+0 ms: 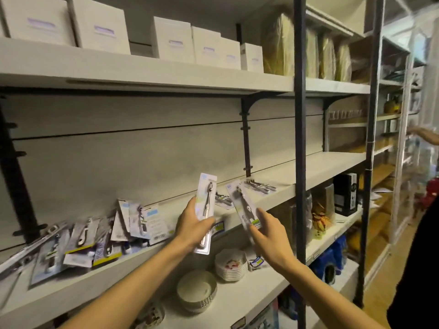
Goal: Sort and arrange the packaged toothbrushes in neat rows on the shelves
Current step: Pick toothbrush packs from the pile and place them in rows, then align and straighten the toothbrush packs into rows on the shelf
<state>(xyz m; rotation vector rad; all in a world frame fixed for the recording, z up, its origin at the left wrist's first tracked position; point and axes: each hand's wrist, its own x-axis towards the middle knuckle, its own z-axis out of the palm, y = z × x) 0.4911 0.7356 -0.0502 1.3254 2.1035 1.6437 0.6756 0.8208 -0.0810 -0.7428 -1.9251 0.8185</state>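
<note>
The left hand (193, 225) grips one packaged toothbrush (206, 210) upright, above its fingers. Just to its right, the right hand (267, 236) pinches a second pack (243, 207), tilted leftward. Beyond both, loose packs (95, 233) crowd the shelf (320, 167).

One packaged toothbrush (206, 211) stood upright in the air, another pack (244, 210) leaned beside it, a messy pile of packs (95, 236) lay on the shelf (320, 167), and maybe two more packs (260, 185) lay farther along.
</note>
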